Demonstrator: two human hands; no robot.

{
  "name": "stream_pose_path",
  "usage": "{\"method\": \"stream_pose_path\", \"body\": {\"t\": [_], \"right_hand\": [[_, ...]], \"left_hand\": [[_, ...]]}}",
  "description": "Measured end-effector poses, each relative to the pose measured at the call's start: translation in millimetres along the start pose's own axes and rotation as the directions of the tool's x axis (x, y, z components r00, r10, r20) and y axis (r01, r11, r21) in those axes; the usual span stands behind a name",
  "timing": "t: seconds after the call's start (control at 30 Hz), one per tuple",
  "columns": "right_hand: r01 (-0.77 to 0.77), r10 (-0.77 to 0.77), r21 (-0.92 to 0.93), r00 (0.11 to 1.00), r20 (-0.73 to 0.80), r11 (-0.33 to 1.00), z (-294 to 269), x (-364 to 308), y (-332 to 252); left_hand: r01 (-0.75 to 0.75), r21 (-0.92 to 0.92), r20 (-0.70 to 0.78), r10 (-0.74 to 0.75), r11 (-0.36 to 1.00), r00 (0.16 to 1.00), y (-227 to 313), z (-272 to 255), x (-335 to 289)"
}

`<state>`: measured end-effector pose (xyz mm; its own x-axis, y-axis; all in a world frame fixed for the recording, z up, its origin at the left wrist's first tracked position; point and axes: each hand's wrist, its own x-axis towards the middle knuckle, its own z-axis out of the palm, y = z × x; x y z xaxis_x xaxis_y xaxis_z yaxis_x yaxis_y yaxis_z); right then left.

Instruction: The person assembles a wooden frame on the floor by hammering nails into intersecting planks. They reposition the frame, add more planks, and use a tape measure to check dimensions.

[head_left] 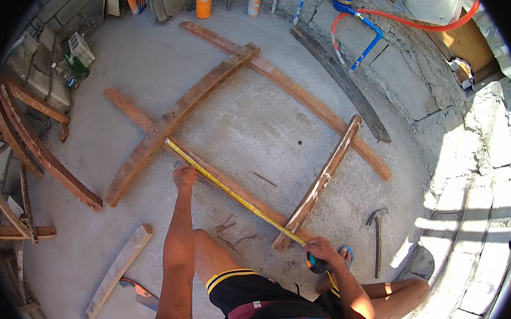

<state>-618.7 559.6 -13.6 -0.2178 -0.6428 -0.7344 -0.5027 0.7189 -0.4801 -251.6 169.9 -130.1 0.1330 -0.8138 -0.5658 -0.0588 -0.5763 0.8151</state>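
Note:
A yellow tape measure blade (234, 195) stretches along the near wooden rail (252, 196) of a frame of crossed lumber on the concrete floor. Its far end lies at the long left crosspiece (178, 117), and it passes over the shorter, white-stained right crosspiece (321, 179). My right hand (320, 249) is closed round the blade's near end at the dark tape measure case (317, 263). My left hand (184, 177) has its fingers closed at the blade's near edge, a little way from its far end; the fingertips are partly hidden.
A hammer (377, 244) lies to the right, near my foot. Left of my left arm are a loose board (117, 271) and an orange-handled saw (137, 288). Wood pieces (51, 161) crowd the left wall. Blue pipes (367, 48) and a dark plank (340, 79) line the back.

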Motion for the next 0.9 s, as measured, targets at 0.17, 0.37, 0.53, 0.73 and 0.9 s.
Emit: {"method": "stream_pose_path", "body": {"t": [0.17, 0.37, 0.53, 0.73, 0.9], "right_hand": [[0.002, -0.001, 0.045, 1.0, -0.026, 0.999, 7, -13, -5], [-0.009, 0.009, 0.001, 0.995, -0.099, 1.0, 24, -15, -10], [-0.171, 0.155, -0.168, 0.983, -0.103, 0.971, 21, -12, -41], [-0.185, 0.154, -0.303, 0.98, -0.124, 0.935, 2, -37, -87], [-0.174, 0.129, -0.331, 0.98, -0.154, 0.927, -1, -42, -107]], "left_hand": [[0.134, 0.076, 0.084, -0.14, 0.988, 0.987, -35, 27, -122], [-0.398, 0.294, 0.387, 0.273, 0.869, 0.881, -80, 65, -245], [-0.615, 0.4, 0.422, 0.459, 0.679, 0.782, -79, 78, -232], [-0.542, 0.296, 0.283, 0.469, 0.787, 0.837, -92, 90, -218], [-0.653, 0.362, 0.257, 0.602, 0.665, 0.756, -92, 87, -207]]}}
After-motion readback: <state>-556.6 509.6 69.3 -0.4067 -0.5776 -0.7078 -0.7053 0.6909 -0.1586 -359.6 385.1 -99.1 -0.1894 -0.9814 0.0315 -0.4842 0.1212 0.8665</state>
